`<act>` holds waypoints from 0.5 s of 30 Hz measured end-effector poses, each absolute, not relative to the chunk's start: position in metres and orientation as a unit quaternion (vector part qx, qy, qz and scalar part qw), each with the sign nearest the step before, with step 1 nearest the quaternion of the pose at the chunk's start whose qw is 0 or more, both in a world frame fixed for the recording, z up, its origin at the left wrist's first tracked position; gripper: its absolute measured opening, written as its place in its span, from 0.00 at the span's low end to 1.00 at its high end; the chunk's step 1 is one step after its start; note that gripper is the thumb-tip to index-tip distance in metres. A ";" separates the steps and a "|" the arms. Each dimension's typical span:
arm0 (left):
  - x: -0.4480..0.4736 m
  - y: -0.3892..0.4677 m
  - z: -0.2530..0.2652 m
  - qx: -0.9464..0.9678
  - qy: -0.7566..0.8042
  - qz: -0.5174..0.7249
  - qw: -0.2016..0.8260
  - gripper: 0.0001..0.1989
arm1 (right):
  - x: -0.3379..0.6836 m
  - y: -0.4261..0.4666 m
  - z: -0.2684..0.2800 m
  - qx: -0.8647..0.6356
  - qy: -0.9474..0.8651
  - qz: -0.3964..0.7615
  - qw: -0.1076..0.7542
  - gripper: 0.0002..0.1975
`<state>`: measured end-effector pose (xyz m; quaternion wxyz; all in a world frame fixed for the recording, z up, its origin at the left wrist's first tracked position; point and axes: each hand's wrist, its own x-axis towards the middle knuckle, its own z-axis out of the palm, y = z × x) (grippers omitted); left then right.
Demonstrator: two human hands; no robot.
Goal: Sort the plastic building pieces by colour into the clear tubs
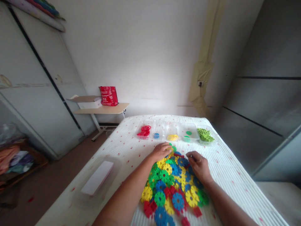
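Table (127, 150): white ribbed cloth with red specks, its near edge cut off.
Pile of notched discs (164, 174): mid-table, between the forearms (128, 191); red, blue, yellow and green, many half hidden by others.
Row of clear containers (182, 127): beyond the pile, walls hard to make out; red, blue, yellow and green pieces inside.
Clear box (115, 174): left side, blurred, around a white slab (98, 177).
Left hand (162, 151): fingers bent over the pile's far end; grip hidden, cannot tell.
Right hand (199, 164): half curled at the pile's right edge; cannot tell whether it holds anything.
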<state>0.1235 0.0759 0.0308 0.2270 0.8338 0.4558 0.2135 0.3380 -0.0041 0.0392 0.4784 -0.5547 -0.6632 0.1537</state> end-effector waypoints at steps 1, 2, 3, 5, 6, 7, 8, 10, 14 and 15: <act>0.125 0.074 0.033 0.834 0.441 0.214 0.252 0.21 | 0.340 -0.003 0.039 -0.556 -0.658 0.153 0.483 0.09; 0.126 0.072 0.035 0.832 0.428 0.217 0.279 0.22 | 0.342 -0.002 0.039 -0.559 -0.652 0.155 0.488 0.09; 0.127 0.069 0.038 0.826 0.416 0.222 0.307 0.22 | 0.344 -0.001 0.039 -0.563 -0.645 0.157 0.493 0.09; 0.130 0.065 0.043 0.804 0.400 0.240 0.368 0.23 | 0.347 0.001 0.039 -0.569 -0.633 0.161 0.500 0.09; 0.132 0.063 0.045 0.791 0.393 0.246 0.400 0.23 | 0.348 0.001 0.040 -0.571 -0.629 0.162 0.502 0.09; 0.134 0.062 0.048 0.777 0.387 0.247 0.430 0.23 | 0.349 0.002 0.040 -0.573 -0.625 0.164 0.504 0.09; 0.136 0.060 0.051 0.766 0.381 0.242 0.458 0.23 | 0.350 0.003 0.040 -0.575 -0.621 0.164 0.506 0.10; 0.141 0.057 0.057 0.753 0.371 0.217 0.499 0.23 | 0.354 0.005 0.040 -0.578 -0.613 0.164 0.513 0.10; 0.154 0.052 0.066 0.739 0.358 0.180 0.541 0.22 | 0.365 0.011 0.037 -0.596 -0.589 0.163 0.520 0.11; 0.158 0.051 0.068 0.739 0.344 0.181 0.550 0.21 | 0.368 0.012 0.036 -0.604 -0.583 0.165 0.518 0.11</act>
